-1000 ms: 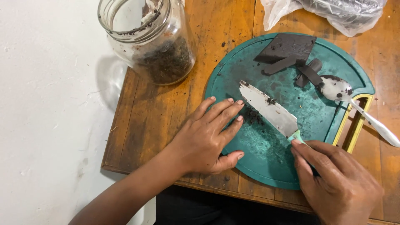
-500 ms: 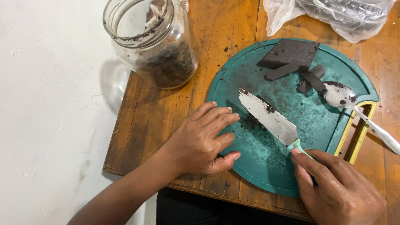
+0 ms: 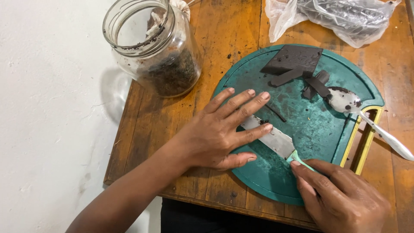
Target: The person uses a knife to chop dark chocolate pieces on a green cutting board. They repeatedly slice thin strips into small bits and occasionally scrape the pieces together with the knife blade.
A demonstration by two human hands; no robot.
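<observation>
At the upper left of the frame a glass jar [image 3: 156, 47] stands on the wooden bench [image 3: 151, 129], part filled with dark shavings. Right of it, mid-frame, the left hand [image 3: 220, 131] lies open and flat, fingers spread over the knife [image 3: 269, 137] blade on the teal cutting board [image 3: 302, 129]. At the lower right the right hand [image 3: 340, 196] is closed around the knife's handle. A dark chocolate slab [image 3: 293, 59] and a few cut strips remain uncut at the board's upper part, beside a spoon [image 3: 362, 116]; much seems left.
</observation>
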